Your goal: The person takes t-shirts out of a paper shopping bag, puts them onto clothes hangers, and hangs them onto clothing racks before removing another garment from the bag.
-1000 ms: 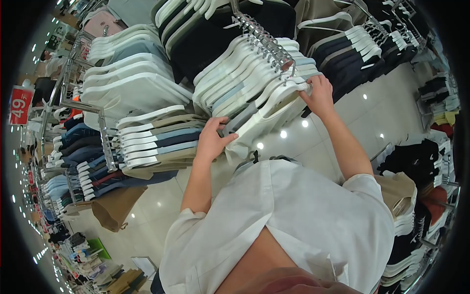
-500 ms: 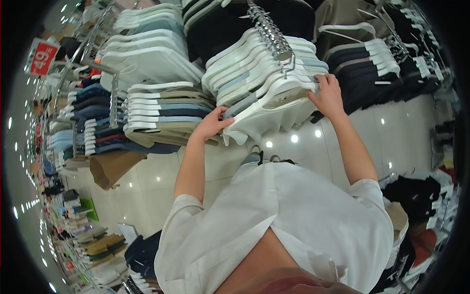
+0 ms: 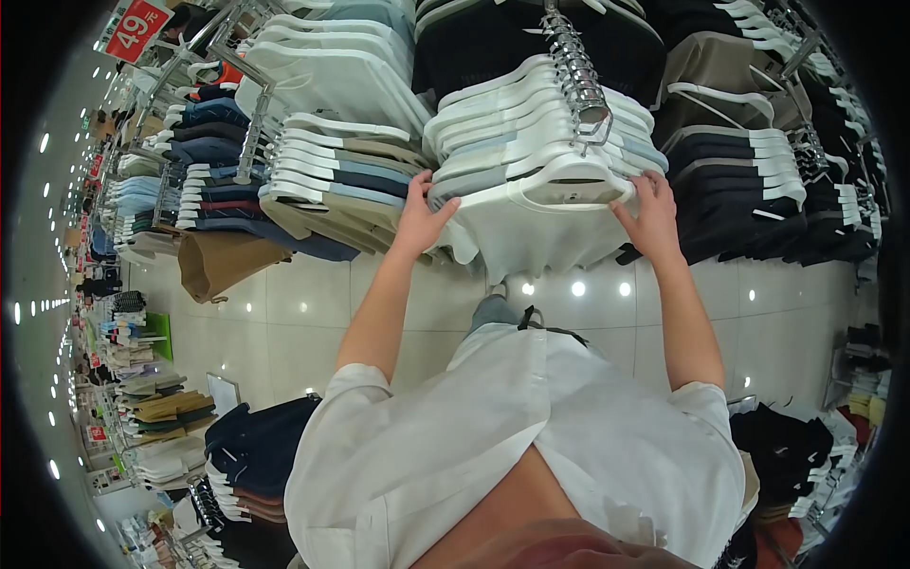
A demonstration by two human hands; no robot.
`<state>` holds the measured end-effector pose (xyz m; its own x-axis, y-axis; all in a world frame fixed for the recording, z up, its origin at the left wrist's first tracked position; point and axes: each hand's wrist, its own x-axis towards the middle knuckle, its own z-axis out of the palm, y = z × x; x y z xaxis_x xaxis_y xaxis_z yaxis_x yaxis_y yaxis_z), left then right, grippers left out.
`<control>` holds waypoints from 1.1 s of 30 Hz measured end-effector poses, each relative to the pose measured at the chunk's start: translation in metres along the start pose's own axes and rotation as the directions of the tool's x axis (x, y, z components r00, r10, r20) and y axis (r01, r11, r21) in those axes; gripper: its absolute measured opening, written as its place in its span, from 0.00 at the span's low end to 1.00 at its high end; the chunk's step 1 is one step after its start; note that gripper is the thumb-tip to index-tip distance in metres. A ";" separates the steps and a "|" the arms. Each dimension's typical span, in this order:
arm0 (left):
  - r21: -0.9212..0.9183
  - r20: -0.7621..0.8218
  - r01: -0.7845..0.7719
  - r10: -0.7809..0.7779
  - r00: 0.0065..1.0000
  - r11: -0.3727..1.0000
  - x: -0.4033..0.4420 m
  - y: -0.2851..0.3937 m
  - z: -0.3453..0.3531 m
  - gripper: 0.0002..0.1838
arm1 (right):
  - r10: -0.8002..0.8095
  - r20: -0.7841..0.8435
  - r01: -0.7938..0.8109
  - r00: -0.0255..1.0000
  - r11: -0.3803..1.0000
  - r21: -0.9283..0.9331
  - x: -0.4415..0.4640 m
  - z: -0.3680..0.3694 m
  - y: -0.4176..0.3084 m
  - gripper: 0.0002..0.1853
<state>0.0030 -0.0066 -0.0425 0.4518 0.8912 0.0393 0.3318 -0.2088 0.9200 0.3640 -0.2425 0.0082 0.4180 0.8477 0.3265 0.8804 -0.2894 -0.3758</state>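
A white shirt (image 3: pixel 550 232) hangs at the front of the middle rail on a white hanger (image 3: pixel 545 177), facing me. My left hand (image 3: pixel 422 220) is at its left shoulder, thumb in front and fingers behind, gripping the edge. On the opposite shoulder, my right hand (image 3: pixel 652 220) holds on in the same way, its thumb near the neckline. A grey shirt (image 3: pixel 466 182) hangs just behind, close to my left fingers. Several more pale shirts on white hangers are packed further back along the rail.
Hanging tan, blue and navy clothes (image 3: pixel 355 180) flank the rail on the left; dark garments (image 3: pixel 735 190) hang on the right. A brown garment (image 3: pixel 223 264) hangs low at left. A red price sign (image 3: pixel 136 30) is at upper left. Tiled floor (image 3: pixel 313 299) lies below.
The view has shifted, and the front white shirt now faces me more squarely, its hem lower. Both hands stay at its shoulders, now nearly level with each other.
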 end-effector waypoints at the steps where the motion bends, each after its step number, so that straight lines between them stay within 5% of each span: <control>1: 0.018 0.030 0.029 -0.029 0.999 0.999 -0.002 0.003 -0.002 0.40 | -0.011 -0.024 0.010 1.000 1.000 -0.022 -0.002 -0.002 0.000 0.33; 4: 0.338 0.046 -0.190 0.186 0.981 0.922 -0.002 0.006 -0.005 0.42 | 0.004 0.054 -0.010 0.999 0.995 0.104 0.004 -0.012 0.010 0.38; 5: 0.286 0.052 -0.169 0.161 0.986 0.943 0.001 0.007 -0.003 0.42 | 0.040 0.107 -0.044 0.993 0.998 0.037 0.006 -0.011 0.020 0.43; 8: 0.145 0.062 -0.080 0.071 0.996 0.986 0.008 0.009 -0.004 0.43 | 0.175 -0.008 -0.167 0.984 0.950 0.264 0.017 0.016 0.071 0.46; 12: -0.173 0.113 0.205 -0.187 0.976 0.963 0.035 -0.006 0.007 0.43 | 0.500 0.291 -0.572 0.816 0.624 0.532 0.035 0.013 0.094 0.45; 18: -0.363 0.237 0.341 -0.268 0.934 0.867 0.025 0.016 0.021 0.43 | 0.425 0.195 -0.444 0.884 0.636 0.631 0.040 0.028 0.108 0.41; 27: -0.203 0.176 0.225 -0.191 0.966 0.953 0.020 0.013 0.028 0.51 | 0.352 0.296 -0.457 0.888 0.751 0.477 0.039 0.023 0.108 0.32; 33: -0.150 0.138 0.155 -0.135 0.981 0.976 0.018 0.011 0.015 0.52 | 0.317 0.371 -0.479 0.873 0.698 0.532 0.025 0.030 0.102 0.33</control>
<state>0.0271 0.0012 -0.0377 0.5126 0.8473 -0.1392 0.2696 -0.0049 0.9630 0.4576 -0.2376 -0.0487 0.5607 0.8133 -0.1554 0.2949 -0.3715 -0.8804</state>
